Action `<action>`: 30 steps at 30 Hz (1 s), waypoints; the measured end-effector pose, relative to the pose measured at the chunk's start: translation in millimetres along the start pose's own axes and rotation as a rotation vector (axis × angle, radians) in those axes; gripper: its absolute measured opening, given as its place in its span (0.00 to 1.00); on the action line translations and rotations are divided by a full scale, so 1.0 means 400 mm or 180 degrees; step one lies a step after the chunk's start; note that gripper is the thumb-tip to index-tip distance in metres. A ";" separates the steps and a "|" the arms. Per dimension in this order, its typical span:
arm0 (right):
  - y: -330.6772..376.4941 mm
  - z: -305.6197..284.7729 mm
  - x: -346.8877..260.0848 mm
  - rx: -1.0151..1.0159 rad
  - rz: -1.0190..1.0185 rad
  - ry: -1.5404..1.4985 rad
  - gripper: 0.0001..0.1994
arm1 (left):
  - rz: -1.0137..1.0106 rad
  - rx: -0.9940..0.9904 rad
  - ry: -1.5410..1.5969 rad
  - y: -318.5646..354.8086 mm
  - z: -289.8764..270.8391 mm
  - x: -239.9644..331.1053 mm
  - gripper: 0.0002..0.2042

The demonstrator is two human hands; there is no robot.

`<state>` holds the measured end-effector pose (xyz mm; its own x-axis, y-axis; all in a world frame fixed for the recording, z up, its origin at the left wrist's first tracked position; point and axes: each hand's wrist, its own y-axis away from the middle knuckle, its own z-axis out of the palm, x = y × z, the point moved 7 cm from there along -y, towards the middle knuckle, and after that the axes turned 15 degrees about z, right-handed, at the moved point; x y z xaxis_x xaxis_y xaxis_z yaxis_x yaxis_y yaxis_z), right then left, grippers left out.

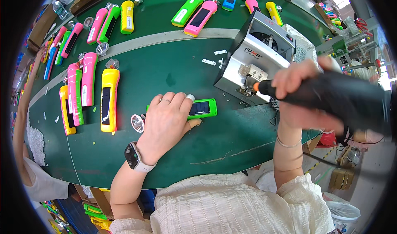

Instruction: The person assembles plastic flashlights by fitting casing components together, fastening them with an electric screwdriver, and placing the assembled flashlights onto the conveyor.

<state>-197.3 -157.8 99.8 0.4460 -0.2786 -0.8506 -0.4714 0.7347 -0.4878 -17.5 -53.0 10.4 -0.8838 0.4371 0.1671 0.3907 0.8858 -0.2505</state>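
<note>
My left hand (167, 116) lies over a green flashlight (211, 107) with a dark solar panel, its fingers closed round the body and holding it down on the table. A clear reflector (137, 123) sticks out at the flashlight's left end. Some of that body is hidden under my palm. In my right hand (298, 83) is a black electric screwdriver (339, 99), blurred by motion. Its orange-collared tip is at the front of a silver screw feeder (243, 48); whether a screw is on the bit cannot be made out.
Several pink, green and yellow flashlights (110, 97) lie at the left, with more (187, 11) along the far belt. Small white plastic parts (209, 62) and loose screws lie by the feeder. At the far left reaches another person's arm (25, 106). A cable (326, 161) hangs at the right.
</note>
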 end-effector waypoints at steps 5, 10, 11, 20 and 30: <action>-0.069 -0.037 0.041 0.0622 0.0692 -0.0095 0.49 | 0.0170 0.0406 -0.0122 0.001 -0.037 -0.002 0.24; 0.015 0.056 0.037 -0.0369 0.0177 -0.0990 0.52 | 0.0041 0.0207 0.0155 0.009 -0.015 -0.015 0.24; 0.030 0.072 0.048 -0.0316 0.0214 -0.1010 0.53 | 0.0057 0.0235 0.0181 0.009 -0.016 -0.014 0.24; 0.073 0.114 0.139 -0.0442 0.0803 -0.0592 0.54 | 0.0000 0.0198 0.0212 0.009 -0.012 -0.020 0.23; 0.063 0.104 0.105 -0.0595 0.0334 -0.0671 0.54 | 0.0111 0.0301 0.0054 0.035 -0.021 0.001 0.24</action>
<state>-158.8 -125.3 60.0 0.5264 -0.0584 -0.8482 -0.6463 0.6207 -0.4438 -10.2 -39.0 14.9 -0.8652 0.4707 0.1726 0.3944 0.8516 -0.3452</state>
